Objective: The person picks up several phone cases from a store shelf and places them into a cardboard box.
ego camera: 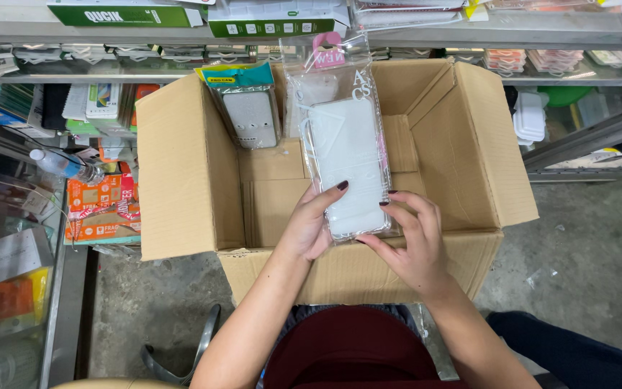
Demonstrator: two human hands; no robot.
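Note:
A clear plastic packet with a pale phone case (345, 162) inside and a pink hang tab at its top is held upright over an open cardboard box (181, 173). My left hand (311, 223) grips the packet's lower left edge. My right hand (412, 241) grips its lower right corner. Another packaged case with a teal header (248, 104) leans against the box's back left wall. The box's floor looks bare apart from its folded flaps.
Shelves (412, 36) with stacked packets and green boxes run behind the box. At the left are a glass counter (8, 274), a plastic bottle (62, 164) and orange boxes (102, 209). Concrete floor (584, 252) lies to the right.

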